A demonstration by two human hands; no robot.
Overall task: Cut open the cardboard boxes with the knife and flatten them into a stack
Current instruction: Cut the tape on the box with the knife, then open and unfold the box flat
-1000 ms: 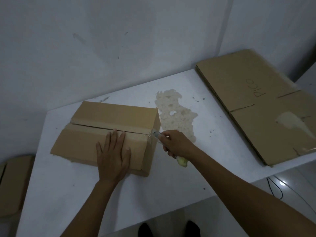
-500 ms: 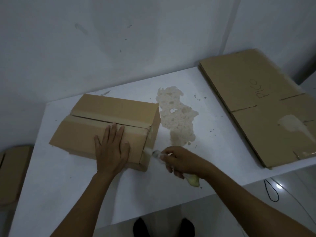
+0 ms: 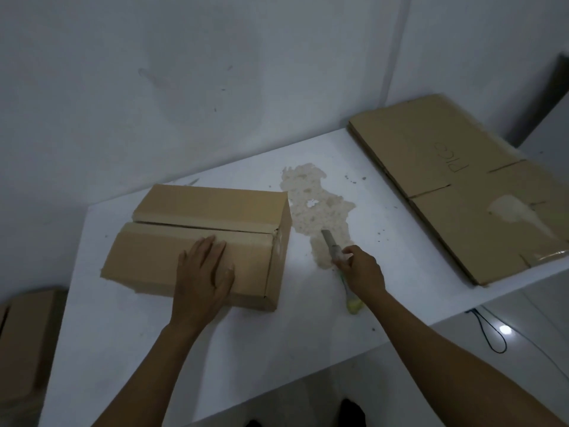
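Near the white tabletop's (image 3: pixel 246 349) left edge: brown cardboard box (image 3: pixel 200 238), top seam slit, left hand (image 3: pixel 203 278) pressing flat on it, fingers straight. Right hand (image 3: pixel 363 272) grips yellow-handled utility knife (image 3: pixel 334 251), off the box. Flattened brown cardboard stack (image 3: pixel 462 186) at right edge.

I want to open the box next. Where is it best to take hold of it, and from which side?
Probably the near flap, at its free edge along the middle slit, reached from above at the right end. The slit looks cut through there, so fingers can hook under; the left hand lies flat on this flap.
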